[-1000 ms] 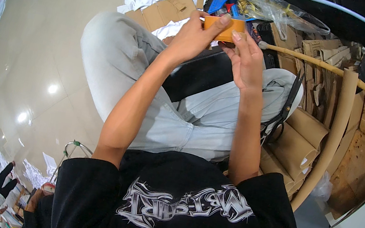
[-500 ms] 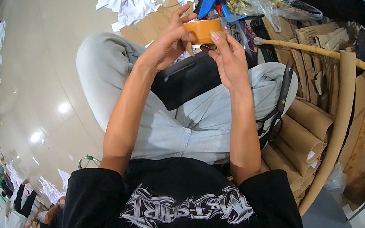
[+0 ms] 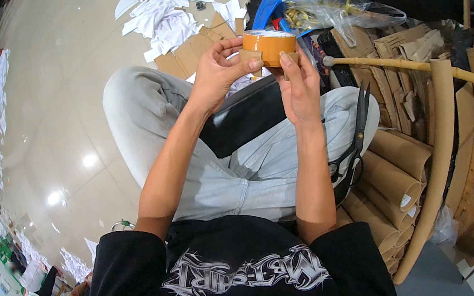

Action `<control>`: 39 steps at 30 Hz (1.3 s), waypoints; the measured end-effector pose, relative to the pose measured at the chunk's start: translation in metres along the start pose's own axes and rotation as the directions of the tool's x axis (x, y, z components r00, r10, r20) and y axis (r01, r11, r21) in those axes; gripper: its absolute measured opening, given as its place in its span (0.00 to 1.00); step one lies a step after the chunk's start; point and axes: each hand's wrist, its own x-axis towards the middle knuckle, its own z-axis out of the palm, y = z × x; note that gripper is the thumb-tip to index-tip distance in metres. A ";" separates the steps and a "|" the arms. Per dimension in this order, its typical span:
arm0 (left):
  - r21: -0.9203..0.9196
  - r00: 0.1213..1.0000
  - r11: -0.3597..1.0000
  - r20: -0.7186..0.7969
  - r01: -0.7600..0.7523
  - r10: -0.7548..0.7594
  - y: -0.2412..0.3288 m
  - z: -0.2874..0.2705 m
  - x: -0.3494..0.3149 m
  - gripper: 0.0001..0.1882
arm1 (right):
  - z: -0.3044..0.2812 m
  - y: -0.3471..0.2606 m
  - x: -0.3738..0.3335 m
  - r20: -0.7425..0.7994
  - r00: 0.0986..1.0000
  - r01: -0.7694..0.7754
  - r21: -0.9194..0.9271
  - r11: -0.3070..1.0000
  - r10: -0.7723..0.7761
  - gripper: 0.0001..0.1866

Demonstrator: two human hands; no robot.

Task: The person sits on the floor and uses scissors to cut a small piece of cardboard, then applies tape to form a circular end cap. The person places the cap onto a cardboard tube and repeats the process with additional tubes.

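A roll of orange-brown packing tape [image 3: 269,44] is held up in front of my crossed legs. My left hand [image 3: 217,75] grips its left side, thumb pressed on a tan piece [image 3: 249,56] that looks like card or paper. On the roll's right side, my right hand [image 3: 300,89] is closed with its thumb on the front and fingers behind. Another tan bit shows by that thumb; whether the two join is hidden. Black-handled scissors [image 3: 358,131] rest over my right leg, touched by neither hand.
White fabric scraps [image 3: 160,23] and flat cardboard [image 3: 181,52] lie on the tiled floor ahead. To my right are stacked brown paper rolls [image 3: 394,176], a tall cardboard tube [image 3: 430,182] and a bamboo pole [image 3: 391,62]. A blue container [image 3: 268,6] stands beyond the tape.
My left hand's raised fingers have come down, and its thumb now presses the tan piece against the roll. The roll has tilted, showing more of its upper rim.
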 end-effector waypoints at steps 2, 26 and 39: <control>0.023 1.000 1.000 -0.015 -0.004 0.005 0.003 0.005 -0.004 0.36 | -0.002 0.001 0.001 -0.023 1.000 0.008 0.068 0.998 -0.006 0.28; 0.192 0.995 0.980 0.073 0.051 -0.066 0.040 -0.001 -0.018 0.34 | -0.012 0.000 -0.002 0.062 0.996 -0.067 -0.043 0.997 0.070 0.32; 0.343 0.958 0.895 0.104 -0.285 0.266 0.028 -0.007 -0.020 0.43 | -0.015 -0.003 -0.001 0.229 0.973 -0.004 -0.014 1.000 0.008 0.36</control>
